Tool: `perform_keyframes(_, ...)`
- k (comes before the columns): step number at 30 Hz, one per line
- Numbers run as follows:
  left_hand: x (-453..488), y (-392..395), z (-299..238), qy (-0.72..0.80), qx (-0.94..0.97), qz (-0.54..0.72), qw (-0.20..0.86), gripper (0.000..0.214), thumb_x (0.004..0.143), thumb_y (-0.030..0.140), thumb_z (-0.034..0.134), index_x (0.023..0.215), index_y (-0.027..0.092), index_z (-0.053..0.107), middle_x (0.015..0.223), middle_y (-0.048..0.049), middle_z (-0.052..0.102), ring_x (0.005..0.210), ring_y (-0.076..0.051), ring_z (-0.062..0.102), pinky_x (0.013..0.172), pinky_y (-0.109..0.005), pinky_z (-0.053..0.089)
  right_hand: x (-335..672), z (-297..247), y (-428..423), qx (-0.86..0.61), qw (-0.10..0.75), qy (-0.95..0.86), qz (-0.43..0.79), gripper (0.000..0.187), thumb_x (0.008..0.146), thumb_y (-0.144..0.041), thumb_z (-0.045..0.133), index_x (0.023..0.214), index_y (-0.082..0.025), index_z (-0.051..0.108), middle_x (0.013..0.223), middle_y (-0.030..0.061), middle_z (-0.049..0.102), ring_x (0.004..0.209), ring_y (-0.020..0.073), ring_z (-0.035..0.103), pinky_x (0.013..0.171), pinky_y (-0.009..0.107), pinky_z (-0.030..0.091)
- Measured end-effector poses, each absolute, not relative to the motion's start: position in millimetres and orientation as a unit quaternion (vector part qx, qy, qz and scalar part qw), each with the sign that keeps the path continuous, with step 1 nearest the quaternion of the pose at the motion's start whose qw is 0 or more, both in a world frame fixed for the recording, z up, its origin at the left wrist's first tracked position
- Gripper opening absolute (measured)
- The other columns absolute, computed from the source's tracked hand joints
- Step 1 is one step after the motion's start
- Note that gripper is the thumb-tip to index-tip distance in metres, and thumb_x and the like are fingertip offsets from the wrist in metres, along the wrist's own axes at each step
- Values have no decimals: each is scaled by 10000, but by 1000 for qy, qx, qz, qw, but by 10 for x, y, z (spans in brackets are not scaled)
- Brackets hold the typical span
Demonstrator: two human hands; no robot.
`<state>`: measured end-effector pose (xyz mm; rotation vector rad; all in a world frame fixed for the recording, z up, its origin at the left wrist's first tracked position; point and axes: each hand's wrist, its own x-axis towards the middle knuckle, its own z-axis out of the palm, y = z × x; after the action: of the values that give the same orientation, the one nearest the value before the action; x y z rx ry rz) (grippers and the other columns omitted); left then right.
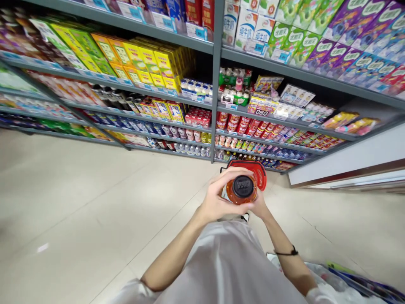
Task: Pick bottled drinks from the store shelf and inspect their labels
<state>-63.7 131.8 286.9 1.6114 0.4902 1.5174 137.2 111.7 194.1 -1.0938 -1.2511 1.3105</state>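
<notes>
A bottle of amber drink with a black cap (243,186) is upright in front of my body, seen from straight above. My left hand (218,195) wraps around its upper part, with fingers along the far side and thumb along the near side. At the bottle's right side is my right hand (260,204), closed against it lower down; most of its fingers are hidden. Below and behind the bottle shows a red plastic shopping basket (261,175) with a dark rim, partly covered by my left hand.
Grey shop shelves (216,55) stand ahead, filled with milk cartons (248,29), yellow drink boxes (166,63), red cans (243,125) and small bottles. Pale floor tiles (95,202) lie around me. Plastic-wrapped goods (332,280) are at the lower right, beside a white wall (351,158).
</notes>
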Motion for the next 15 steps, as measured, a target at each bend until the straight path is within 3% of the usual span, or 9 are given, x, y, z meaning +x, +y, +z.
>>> perform_keyframes(4, -553, 1322, 2913, 187, 678, 597, 385, 622, 699, 234, 938, 1282, 215, 722, 1253, -147, 728, 1128, -303, 707, 1018, -457, 565, 1460, 2023, 1340, -432, 451, -543, 562, 656, 635, -342, 986, 1182, -187, 660, 1319, 148, 671, 1238, 283, 631, 1105, 439, 521)
perform_keyframes(9, -301, 1364, 2819, 249, 555, 663, 436, 539, 706, 249, 929, 1209, 188, 744, 1214, -128, 744, 1106, -293, 714, 1005, -429, 574, 1735, 1905, 1310, -391, 476, -485, 621, 871, 519, -307, 1039, 1287, -210, 640, 1351, 123, 672, 1271, 279, 628, 1134, 446, 495)
perform_keyframes(15, 157, 1601, 2634, 327, 240, 746, 527, 568, 711, 505, 909, 1142, 181, 729, 1093, -88, 776, 999, -262, 766, 944, -395, 609, 2145, 1901, 851, -376, 518, -372, 673, 706, 738, -525, 923, 1335, -257, 658, 1378, 116, 663, 1180, 283, 682, 994, 446, 581)
